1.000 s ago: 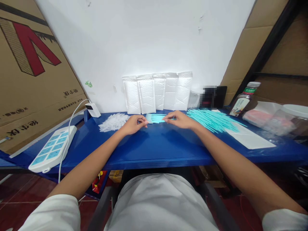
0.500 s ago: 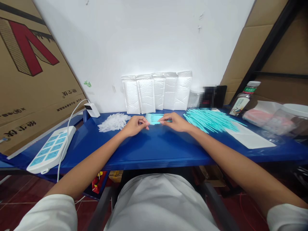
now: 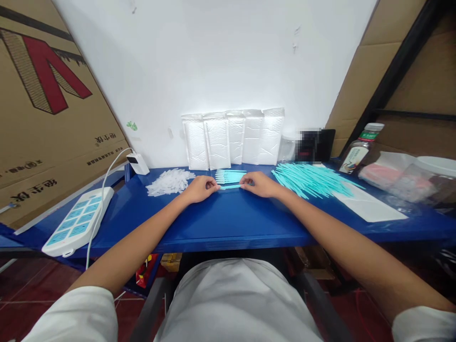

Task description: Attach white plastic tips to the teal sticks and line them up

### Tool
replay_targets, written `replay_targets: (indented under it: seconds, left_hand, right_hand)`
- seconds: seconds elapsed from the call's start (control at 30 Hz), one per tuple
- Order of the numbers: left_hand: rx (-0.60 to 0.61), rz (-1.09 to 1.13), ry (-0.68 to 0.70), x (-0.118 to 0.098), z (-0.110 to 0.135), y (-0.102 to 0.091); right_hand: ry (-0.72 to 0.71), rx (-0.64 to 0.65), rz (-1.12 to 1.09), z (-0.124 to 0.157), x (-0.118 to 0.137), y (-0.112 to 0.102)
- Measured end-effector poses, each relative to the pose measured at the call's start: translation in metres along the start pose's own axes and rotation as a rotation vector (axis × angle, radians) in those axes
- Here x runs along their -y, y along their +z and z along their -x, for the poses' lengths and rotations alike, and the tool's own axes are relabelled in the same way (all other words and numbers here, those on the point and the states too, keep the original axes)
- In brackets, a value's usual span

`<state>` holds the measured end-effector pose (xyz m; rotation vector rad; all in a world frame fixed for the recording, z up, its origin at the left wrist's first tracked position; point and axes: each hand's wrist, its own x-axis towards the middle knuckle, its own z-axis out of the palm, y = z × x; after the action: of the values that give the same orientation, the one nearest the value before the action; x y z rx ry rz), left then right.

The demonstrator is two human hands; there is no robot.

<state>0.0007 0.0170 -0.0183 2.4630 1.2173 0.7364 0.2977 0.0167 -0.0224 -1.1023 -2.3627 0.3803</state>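
Between my two hands a thin turquoise stick (image 3: 231, 186) lies level, just on the near side of a row of like sticks (image 3: 231, 176) with whitish left ends. My left hand (image 3: 201, 189) is closed in a pinch at the stick's left end. At its right end, the fingers of my right hand (image 3: 260, 184) pinch it too. A heap of small translucent white pieces (image 3: 170, 182), apparently caps, is beside my left hand. To the right of my right hand spreads a large pile of loose turquoise sticks (image 3: 309, 179).
White padded envelopes (image 3: 217, 142) lean on the wall behind the row. A power strip (image 3: 80, 221) with a white cable sits at the left. On the right are a white sheet (image 3: 374, 206), a bottle (image 3: 359, 147) and a clear tub (image 3: 432, 178). The blue table (image 3: 231, 223) ends before me.
Both hands have come slightly towards me. The stick between them now shows fully, apart from the row, and more of the row is uncovered. The view has shifted a little.
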Motion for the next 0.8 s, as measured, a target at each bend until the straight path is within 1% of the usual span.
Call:
replay_targets:
  seconds: [0.1, 0.33, 0.5, 0.63, 0.8]
  left_hand:
    - [-0.015, -0.037, 0.012, 0.004, -0.001, 0.001]
    - [-0.027, -0.095, 0.034, 0.007, -0.002, 0.003]
    - [-0.084, -0.134, 0.088, 0.000, 0.000, -0.002]
    - [-0.040, -0.131, 0.123, -0.012, 0.003, -0.005]
    - [0.009, -0.157, 0.176, -0.017, 0.005, -0.005]
  right_hand:
    - [-0.013, -0.025, 0.073, 0.000, -0.003, 0.000]
    - [-0.019, -0.017, 0.112, -0.001, -0.005, -0.001]
    - [-0.074, -0.031, 0.174, 0.002, -0.001, -0.006]
    - [-0.094, 0.050, 0.232, 0.005, 0.005, -0.010]
    - [-0.016, 0.077, 0.313, 0.007, 0.011, -0.011]
